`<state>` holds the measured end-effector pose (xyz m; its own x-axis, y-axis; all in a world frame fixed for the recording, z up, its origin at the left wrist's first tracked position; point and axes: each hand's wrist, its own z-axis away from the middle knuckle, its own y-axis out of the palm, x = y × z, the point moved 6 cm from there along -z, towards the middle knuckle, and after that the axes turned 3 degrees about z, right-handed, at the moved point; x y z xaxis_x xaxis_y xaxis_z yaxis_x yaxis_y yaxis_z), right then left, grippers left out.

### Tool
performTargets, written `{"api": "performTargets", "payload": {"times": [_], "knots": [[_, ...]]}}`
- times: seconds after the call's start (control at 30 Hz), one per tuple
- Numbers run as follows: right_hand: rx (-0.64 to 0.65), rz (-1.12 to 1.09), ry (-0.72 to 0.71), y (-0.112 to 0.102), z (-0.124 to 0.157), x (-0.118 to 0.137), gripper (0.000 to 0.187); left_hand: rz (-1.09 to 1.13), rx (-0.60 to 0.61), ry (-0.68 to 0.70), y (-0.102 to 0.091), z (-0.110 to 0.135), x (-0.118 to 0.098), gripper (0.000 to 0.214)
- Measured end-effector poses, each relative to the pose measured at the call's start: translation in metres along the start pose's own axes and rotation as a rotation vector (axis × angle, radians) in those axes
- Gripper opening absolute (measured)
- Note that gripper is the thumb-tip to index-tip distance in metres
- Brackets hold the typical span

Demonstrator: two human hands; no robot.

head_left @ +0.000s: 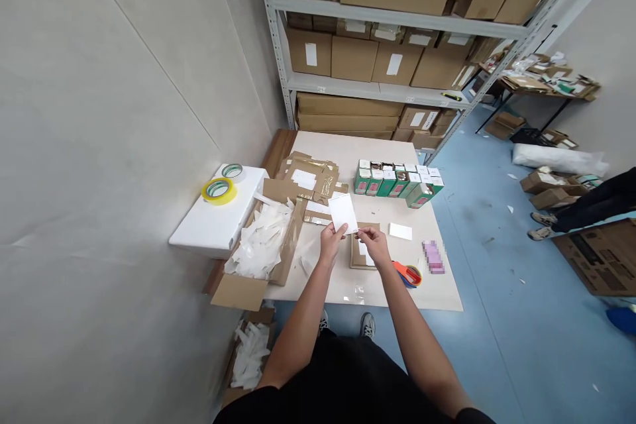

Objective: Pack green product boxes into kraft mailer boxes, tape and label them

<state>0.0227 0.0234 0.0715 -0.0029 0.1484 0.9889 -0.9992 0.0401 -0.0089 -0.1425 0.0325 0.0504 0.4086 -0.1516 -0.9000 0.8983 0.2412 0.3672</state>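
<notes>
My left hand (332, 240) pinches the lower edge of a white card or label sheet (342, 212) and holds it up over the table (377, 156). At the sheet's bottom right corner, my right hand (373, 243) has its fingers pinched together. Below my hands lies a small flat brown cardboard piece (358, 258) with a white label on it. Another white card (400, 231) lies to the right of it.
Several green boxes (397, 180) stand in a row at the table's far side. Flattened cardboard (311, 179), an open box of white plastic bags (261, 245), tape rolls (219, 190), a tape dispenser (408, 273). Shelves with cartons (377, 53) behind. Another person's legs (581, 205) at right.
</notes>
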Motion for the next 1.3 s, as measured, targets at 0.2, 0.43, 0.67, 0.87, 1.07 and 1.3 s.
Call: {"api": "performTargets", "payload": {"times": [0.2, 0.43, 0.67, 0.87, 1.07, 1.3], "knots": [[0.066, -0.007, -0.030, -0.010, 0.002, 0.004, 0.031, -0.044, -0.010, 0.005, 0.011, 0.008, 0.006, 0.057], [0.096, 0.006, -0.093, -0.034, 0.004, 0.012, 0.030, -0.393, 0.103, 0.248, 0.037, 0.028, -0.020, 0.045], [0.206, -0.037, -0.174, -0.048, 0.010, 0.020, 0.029, -0.275, 0.120, 0.216, 0.056, 0.036, -0.013, 0.044], [0.198, -0.059, -0.095, -0.059, 0.008, 0.001, 0.031, -0.103, 0.193, 0.111, 0.068, 0.050, 0.010, 0.070], [0.205, -0.057, -0.085, -0.068, 0.008, -0.009, 0.028, -0.182, 0.104, 0.152, 0.067, 0.058, 0.020, 0.052], [0.139, -0.089, -0.051, -0.079, 0.009, -0.005, 0.034, -0.186, -0.036, 0.176, 0.066, 0.062, 0.020, 0.046]]}}
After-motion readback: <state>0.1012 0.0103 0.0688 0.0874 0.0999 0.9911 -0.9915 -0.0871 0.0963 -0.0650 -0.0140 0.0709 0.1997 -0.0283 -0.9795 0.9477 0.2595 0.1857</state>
